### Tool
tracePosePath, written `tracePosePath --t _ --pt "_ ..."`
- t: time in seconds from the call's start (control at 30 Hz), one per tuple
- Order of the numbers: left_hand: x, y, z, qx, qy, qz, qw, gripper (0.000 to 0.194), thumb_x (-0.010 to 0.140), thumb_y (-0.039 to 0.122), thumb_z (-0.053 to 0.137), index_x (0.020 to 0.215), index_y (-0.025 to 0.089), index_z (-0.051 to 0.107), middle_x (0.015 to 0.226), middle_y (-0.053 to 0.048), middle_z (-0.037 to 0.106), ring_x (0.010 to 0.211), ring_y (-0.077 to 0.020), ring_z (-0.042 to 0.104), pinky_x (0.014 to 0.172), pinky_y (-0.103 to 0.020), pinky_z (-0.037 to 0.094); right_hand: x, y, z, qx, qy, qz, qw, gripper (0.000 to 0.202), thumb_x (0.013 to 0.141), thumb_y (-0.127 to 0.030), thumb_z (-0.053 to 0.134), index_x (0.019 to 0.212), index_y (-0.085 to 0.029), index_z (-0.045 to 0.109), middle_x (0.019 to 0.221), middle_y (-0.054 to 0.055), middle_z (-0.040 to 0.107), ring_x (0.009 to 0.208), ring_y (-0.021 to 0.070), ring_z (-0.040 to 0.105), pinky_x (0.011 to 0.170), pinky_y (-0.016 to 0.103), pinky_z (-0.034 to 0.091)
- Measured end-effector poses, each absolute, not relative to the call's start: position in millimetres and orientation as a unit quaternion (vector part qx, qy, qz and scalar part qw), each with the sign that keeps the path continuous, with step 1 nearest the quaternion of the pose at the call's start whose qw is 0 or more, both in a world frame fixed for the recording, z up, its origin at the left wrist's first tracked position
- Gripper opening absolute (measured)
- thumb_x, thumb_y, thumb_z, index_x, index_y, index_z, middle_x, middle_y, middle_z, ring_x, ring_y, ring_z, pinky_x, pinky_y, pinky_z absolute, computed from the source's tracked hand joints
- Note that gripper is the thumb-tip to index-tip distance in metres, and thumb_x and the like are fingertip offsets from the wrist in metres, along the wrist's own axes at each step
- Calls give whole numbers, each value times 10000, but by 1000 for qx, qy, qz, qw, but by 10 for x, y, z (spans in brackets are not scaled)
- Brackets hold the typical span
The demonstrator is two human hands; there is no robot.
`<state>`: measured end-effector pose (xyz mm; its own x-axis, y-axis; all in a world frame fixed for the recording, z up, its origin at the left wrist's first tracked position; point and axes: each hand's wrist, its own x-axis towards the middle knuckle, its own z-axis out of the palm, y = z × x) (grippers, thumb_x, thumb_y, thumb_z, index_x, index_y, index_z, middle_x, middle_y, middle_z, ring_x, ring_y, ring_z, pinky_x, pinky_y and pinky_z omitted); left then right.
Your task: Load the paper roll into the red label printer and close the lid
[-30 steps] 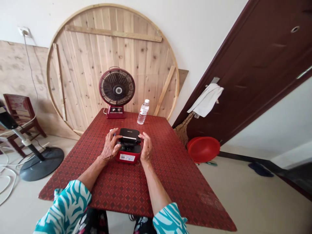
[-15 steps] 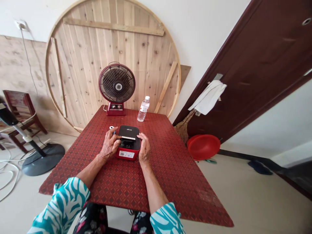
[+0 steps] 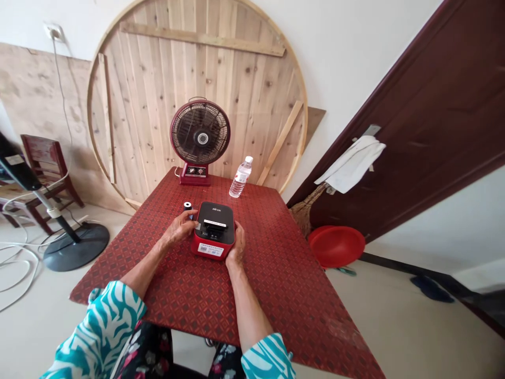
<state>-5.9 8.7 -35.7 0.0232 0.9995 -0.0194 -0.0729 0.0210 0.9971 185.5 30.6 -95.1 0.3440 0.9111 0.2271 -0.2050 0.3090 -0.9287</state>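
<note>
A small red box-shaped device with a black top (image 3: pixel 216 217) rests on the patterned red table (image 3: pixel 276 252); a white strip lies across its slot and a printed label is on its near side. My right hand (image 3: pixel 236 247) is wrapped round the device's right side. On the left side, my left hand (image 3: pixel 180 229) touches the edge of the black top with its fingertips, near a small grey-white patch. Just beyond those fingers stands a small dark roll or cylinder with a white top (image 3: pixel 188 206).
A red fan (image 3: pixel 200 134) and a clear water bottle (image 3: pixel 240 178) stand at the table's far end. On the floor are a red basin (image 3: pixel 337 246) to the right, and a black round stand base (image 3: pixel 77 246) and wooden chair (image 3: pixel 47 163) to the left.
My left hand has drawn back from over the device to its left edge. My right hand has slid lower along its right side. The whole view has shifted slightly.
</note>
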Motion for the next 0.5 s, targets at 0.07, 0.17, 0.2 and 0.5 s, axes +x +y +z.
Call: tracePosePath --t 0.07,0.17,0.2,0.5 --pt "-67 81 -356 477 473 504 543 700 685 396 648 1312 135 482 450 120 455 321 -54 308 366 -204 208 1843 293 -922 -435 -381 421 699 483 831 -567 495 1126 -212 636 1152 48 674 1072 210 606 961 379 453" --pt "-75 56 -336 465 461 504 563 764 685 414 660 1351 106 450 418 134 423 295 -48 264 356 -205 159 1833 289 -889 -433 -346 445 704 435 803 -539 536 1073 -219 653 1116 30 682 1030 201 615 934 362 463" --pt "-77 47 -326 459 459 503 570 782 684 408 665 1364 97 438 411 137 416 290 -48 259 354 -207 147 1832 290 -883 -432 -344 447 704 426 801 -532 539 1065 -220 656 1111 29 684 1027 200 615 929 358 464" --pt "-75 -19 -255 397 426 507 635 867 660 315 699 1429 84 373 438 123 446 319 -39 239 374 -205 98 1821 259 -820 -430 -356 434 707 413 793 -527 546 1010 -206 688 1042 27 708 988 195 611 889 341 457"
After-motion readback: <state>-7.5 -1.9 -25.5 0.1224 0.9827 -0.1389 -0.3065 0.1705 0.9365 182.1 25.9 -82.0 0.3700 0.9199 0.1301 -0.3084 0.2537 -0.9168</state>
